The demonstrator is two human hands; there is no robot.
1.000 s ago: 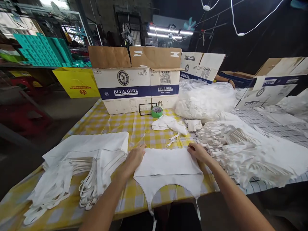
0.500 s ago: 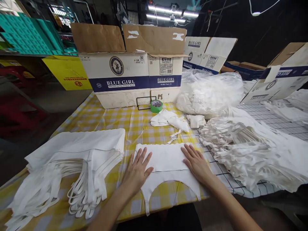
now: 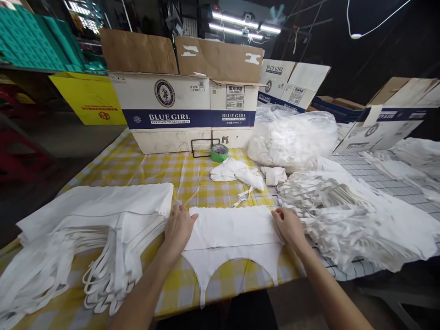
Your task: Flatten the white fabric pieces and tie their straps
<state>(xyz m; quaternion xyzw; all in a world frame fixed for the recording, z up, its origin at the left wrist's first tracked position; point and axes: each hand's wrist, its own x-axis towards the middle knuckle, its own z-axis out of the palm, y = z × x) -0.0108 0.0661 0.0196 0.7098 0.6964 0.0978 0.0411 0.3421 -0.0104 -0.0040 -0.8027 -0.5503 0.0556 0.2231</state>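
A white garment [image 3: 233, 229] with two hanging straps lies folded flat on the yellow checked tablecloth [image 3: 202, 176], right in front of me. My left hand [image 3: 178, 227] is at its left edge, thumb on the cloth and fingers curled round the side. My right hand [image 3: 290, 224] pinches the upper right corner. To the left lies a neat stack of the same white garments [image 3: 103, 206], straps trailing toward me. A looser pile of white garments [image 3: 343, 215] spreads out on the right, close to my right hand.
An open "Blue Girl" cardboard box [image 3: 172, 114] stands at the back, a green tape roll [image 3: 219, 152] before it. A clear bag of white cloth [image 3: 292, 137], small white pieces [image 3: 237, 172] and more boxes [image 3: 385, 123] lie to the right. The table edge is near me.
My hands lay flat with spread fingers on the garment half a second ago. They have slid outward to its left edge and right corner and closed there.
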